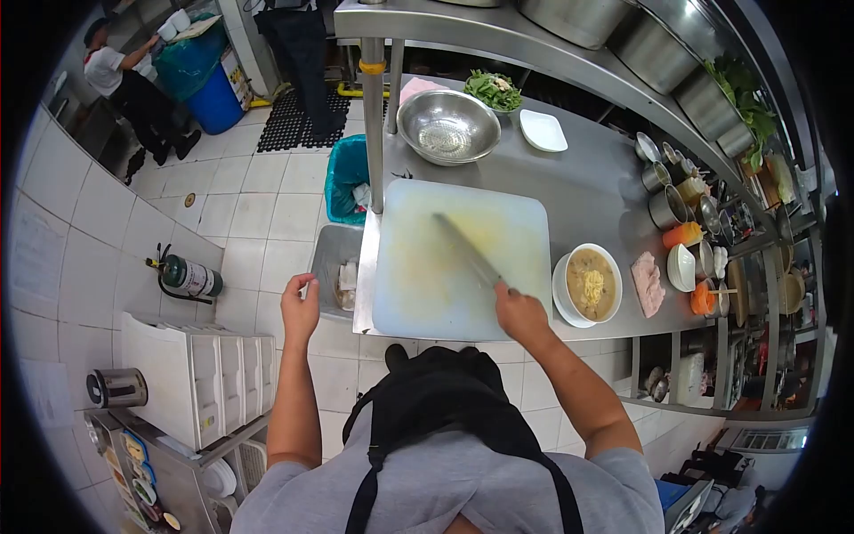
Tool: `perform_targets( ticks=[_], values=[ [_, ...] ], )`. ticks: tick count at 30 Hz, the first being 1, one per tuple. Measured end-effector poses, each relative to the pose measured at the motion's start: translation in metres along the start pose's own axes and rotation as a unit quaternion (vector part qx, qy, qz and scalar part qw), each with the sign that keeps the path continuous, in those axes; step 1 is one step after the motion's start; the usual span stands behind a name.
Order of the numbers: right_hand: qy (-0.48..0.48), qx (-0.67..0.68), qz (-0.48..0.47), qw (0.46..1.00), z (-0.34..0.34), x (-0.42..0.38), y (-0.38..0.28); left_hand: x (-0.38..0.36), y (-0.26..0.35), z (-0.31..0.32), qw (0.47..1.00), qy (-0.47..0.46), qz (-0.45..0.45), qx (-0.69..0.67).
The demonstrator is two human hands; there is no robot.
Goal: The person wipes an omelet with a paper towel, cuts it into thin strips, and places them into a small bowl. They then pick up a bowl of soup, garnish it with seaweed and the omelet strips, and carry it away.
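A: Where is your right hand [520, 313] at this moment?

B: At the near right corner of the white cutting board [463, 258], clenched around the handle of a long knife [469, 252]. Your grip hides the handle itself.

A: And how does the blade lie?

B: It runs away from your hand, up and to the left across the board, with its tip near the board's middle. The blade looks low over the yellow-stained surface; whether it touches, I cannot tell.

A: Your left hand [300, 308]?

B: It is off the board, out past the left edge of the steel counter [587, 191], well apart from the knife. Your fingers are loosely curled and hold nothing. It hovers just beside a steel tray [333, 256] that hangs at the counter's end, with small scraps lying in it.

A: What else sits around your board?

B: Just right of your knife hand stands a white bowl [591, 283] of brownish food, on a plate. Beyond that lies a pink cloth [648, 283]. At the far side of the board you have a large steel mixing bowl [448, 126], a dish of green leaves [494, 91] and a small white plate [543, 131]. A teal-lined bin [345, 178] stands on the floor to the left of the counter.
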State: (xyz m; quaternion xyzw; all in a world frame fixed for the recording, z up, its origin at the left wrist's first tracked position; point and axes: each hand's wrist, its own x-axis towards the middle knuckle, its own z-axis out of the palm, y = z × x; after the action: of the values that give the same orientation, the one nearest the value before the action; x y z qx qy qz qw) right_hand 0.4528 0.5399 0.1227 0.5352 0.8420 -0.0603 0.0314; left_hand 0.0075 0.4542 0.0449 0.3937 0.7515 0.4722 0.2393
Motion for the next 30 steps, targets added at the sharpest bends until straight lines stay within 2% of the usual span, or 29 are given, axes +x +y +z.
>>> perform_targets(
  ticks=[1, 2, 4, 5, 6, 8, 9, 10, 12, 15, 17, 18, 19, 20, 21, 25, 27, 29, 30],
  values=[
    [0.005, 0.004, -0.042, 0.999, -0.002, -0.01, 0.0, 0.001, 0.005, 0.007, 1.0, -0.003, 0.014, 0.0],
    [0.005, 0.003, -0.039, 0.999, -0.006, -0.019, 0.002, 0.005, 0.01, 0.014, 1.0, -0.006, 0.014, -0.002],
    [0.143, 0.136, -0.055, 0.979, -0.019, -0.04, 0.005, 0.011, 0.025, 0.027, 0.997, -0.05, 0.062, -0.009],
    [0.138, 0.136, -0.051, 0.98, -0.013, -0.055, 0.011, 0.014, 0.032, 0.031, 0.997, -0.055, 0.058, -0.009],
    [0.107, 0.274, 0.061, 0.954, -0.002, -0.073, 0.018, 0.016, 0.046, 0.032, 0.996, -0.069, 0.049, -0.004],
    [0.051, 0.492, 0.253, 0.831, -0.005, -0.105, 0.013, 0.023, 0.052, 0.033, 0.996, -0.085, 0.039, 0.003],
    [0.028, 0.571, 0.331, 0.751, -0.017, -0.12, 0.007, 0.029, 0.05, 0.032, 0.995, -0.077, 0.062, 0.003],
    [0.026, 0.57, 0.334, 0.75, -0.007, -0.136, 0.009, 0.033, 0.048, 0.031, 0.994, -0.07, 0.083, 0.004],
    [0.043, 0.59, 0.399, 0.701, 0.009, -0.16, 0.011, 0.04, 0.044, 0.024, 0.995, -0.074, 0.069, 0.015],
    [0.046, 0.618, 0.417, 0.664, 0.028, -0.15, -0.013, 0.047, 0.04, 0.02, 0.995, -0.092, 0.043, 0.025],
    [0.001, 0.629, 0.384, 0.675, 0.028, -0.127, -0.029, 0.05, 0.043, 0.022, 0.993, -0.108, 0.041, 0.02],
    [0.0, 0.606, 0.363, 0.708, 0.018, -0.111, -0.046, 0.051, 0.047, 0.024, 0.993, -0.112, 0.042, 0.025],
    [-0.024, 0.607, 0.362, 0.707, 0.018, -0.099, -0.056, 0.05, 0.053, 0.026, 0.991, -0.117, 0.053, 0.023],
    [-0.036, 0.582, 0.347, 0.734, 0.02, -0.088, -0.064, 0.049, 0.058, 0.026, 0.99, -0.121, 0.064, 0.02],
    [-0.048, 0.556, 0.331, 0.761, 0.022, -0.081, -0.066, 0.048, 0.061, 0.026, 0.99, -0.121, 0.064, 0.022],
    [-0.063, 0.545, 0.278, 0.788, 0.027, -0.073, -0.044, 0.047, 0.064, 0.013, 0.984, -0.117, 0.124, 0.052],
    [0.029, 0.582, 0.374, 0.721, 0.031, -0.082, -0.016, 0.041, 0.048, -0.009, 0.983, -0.106, 0.131, 0.068],
    [0.071, 0.607, 0.398, 0.684, 0.028, -0.084, 0.009, 0.038, 0.027, -0.032, 0.994, -0.086, 0.055, 0.045],
    [0.055, 0.596, 0.389, 0.7, 0.025, -0.082, 0.014, 0.035, 0.019, -0.038, 0.996, -0.076, 0.038, 0.017]
  ],
)
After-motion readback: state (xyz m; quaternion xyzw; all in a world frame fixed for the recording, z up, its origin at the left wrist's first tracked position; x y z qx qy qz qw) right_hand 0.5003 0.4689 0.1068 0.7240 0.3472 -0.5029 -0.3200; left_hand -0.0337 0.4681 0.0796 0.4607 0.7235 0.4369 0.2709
